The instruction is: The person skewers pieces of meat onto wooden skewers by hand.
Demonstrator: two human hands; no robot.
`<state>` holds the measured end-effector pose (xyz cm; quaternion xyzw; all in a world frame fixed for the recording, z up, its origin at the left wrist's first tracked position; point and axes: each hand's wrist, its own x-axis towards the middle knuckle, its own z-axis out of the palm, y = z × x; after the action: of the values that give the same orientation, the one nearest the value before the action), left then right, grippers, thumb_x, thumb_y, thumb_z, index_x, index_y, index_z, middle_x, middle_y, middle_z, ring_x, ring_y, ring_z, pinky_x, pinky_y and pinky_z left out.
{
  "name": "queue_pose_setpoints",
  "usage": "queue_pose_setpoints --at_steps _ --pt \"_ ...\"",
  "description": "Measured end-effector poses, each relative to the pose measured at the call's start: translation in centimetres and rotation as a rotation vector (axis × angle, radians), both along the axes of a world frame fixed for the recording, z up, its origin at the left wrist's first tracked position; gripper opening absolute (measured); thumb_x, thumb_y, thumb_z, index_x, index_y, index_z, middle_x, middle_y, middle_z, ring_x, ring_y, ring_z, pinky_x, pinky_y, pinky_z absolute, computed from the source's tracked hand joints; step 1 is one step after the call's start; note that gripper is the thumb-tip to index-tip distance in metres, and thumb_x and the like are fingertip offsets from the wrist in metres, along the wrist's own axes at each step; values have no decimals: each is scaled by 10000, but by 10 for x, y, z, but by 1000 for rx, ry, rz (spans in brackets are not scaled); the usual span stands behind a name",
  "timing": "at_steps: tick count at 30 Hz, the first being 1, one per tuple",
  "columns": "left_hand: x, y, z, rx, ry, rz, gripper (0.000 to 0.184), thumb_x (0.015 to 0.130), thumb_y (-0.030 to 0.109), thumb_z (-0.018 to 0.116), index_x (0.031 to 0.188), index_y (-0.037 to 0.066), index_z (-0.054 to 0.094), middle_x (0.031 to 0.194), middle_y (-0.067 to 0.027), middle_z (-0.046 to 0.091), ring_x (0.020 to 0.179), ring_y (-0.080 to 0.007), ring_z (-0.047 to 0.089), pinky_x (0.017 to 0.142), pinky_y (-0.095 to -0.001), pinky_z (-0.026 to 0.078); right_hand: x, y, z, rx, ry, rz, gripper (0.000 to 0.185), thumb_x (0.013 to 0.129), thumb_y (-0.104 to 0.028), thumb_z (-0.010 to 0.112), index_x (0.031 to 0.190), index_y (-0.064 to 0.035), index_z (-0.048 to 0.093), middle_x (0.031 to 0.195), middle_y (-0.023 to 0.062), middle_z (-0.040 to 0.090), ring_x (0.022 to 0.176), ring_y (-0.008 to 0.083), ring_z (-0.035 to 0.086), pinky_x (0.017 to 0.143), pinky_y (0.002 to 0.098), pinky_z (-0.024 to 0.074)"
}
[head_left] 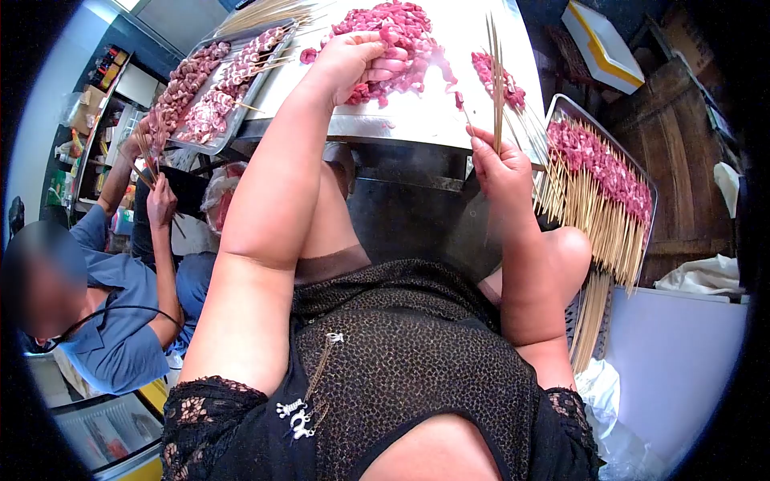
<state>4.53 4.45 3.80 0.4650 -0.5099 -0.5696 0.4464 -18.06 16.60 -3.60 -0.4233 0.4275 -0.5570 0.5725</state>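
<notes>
My left hand (361, 64) is at the near-left side of a pile of raw red meat pieces (405, 20) on the white table. Its fingers are curled, with a piece of meat pinched at the thumb and forefinger. In my right hand (501, 164) several bamboo skewers (497, 96) stand upright in a bunch. One separate skewer (468, 115) leans left from its fingertips, with a small meat piece (459, 100) on its tip. Behind the bunch lies a smaller heap of meat (517, 94).
Right of the table, a metal tray (654, 188) holds rows of meat skewers (601, 168). Another tray (212, 147) with skewered meat sits at the left edge. A co-worker (120, 321) at left holds skewers. A white foam box (605, 48) stands back right.
</notes>
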Motion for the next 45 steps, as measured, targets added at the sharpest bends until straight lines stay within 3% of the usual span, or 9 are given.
queue_pose_setpoints --at_steps 4,14,19,35,43,45 --pt "2 -7 -6 48 178 -39 155 896 72 509 1001 -30 562 972 -168 642 833 -191 656 686 -259 559 2 1 2 29 -2 23 234 884 -79 550 1088 24 601 642 -73 466 519 6 374 457 157 279" --pt "0 -8 -7 -51 142 65 222 882 139 568 1030 -27 579 933 -150 648 816 -201 657 695 -257 560 6 -1 -1 28 23 11 231 883 -74 551 1088 18 603 640 -71 467 517 9 375 454 157 279" --pt "-3 -8 -8 46 342 98 234 897 148 540 1059 -18 572 978 -166 636 838 -234 655 705 -294 573 7 3 -1 7 134 59 217 877 -104 571 1063 -13 634 617 -81 463 516 7 379 456 162 290" --pt "-16 1 1 43 353 39 245 898 146 535 1080 -16 560 1014 -185 627 903 -253 644 719 -296 574 5 2 -7 3 109 31 209 873 -108 575 1052 -28 644 609 -78 471 510 7 386 459 166 304" --pt "-18 7 2 137 414 -42 221 899 150 531 1048 -5 578 1015 -183 631 897 -252 644 773 -350 561 5 -2 -15 -23 118 17 205 876 -105 573 1049 -23 647 617 -79 465 521 7 375 465 167 299" --pt "-20 9 1 130 415 -71 222 904 165 523 1033 -7 575 1011 -177 636 865 -267 652 711 -358 563 7 -3 -16 -47 117 7 205 876 -97 571 1050 -18 644 621 -78 466 524 7 376 466 166 299"
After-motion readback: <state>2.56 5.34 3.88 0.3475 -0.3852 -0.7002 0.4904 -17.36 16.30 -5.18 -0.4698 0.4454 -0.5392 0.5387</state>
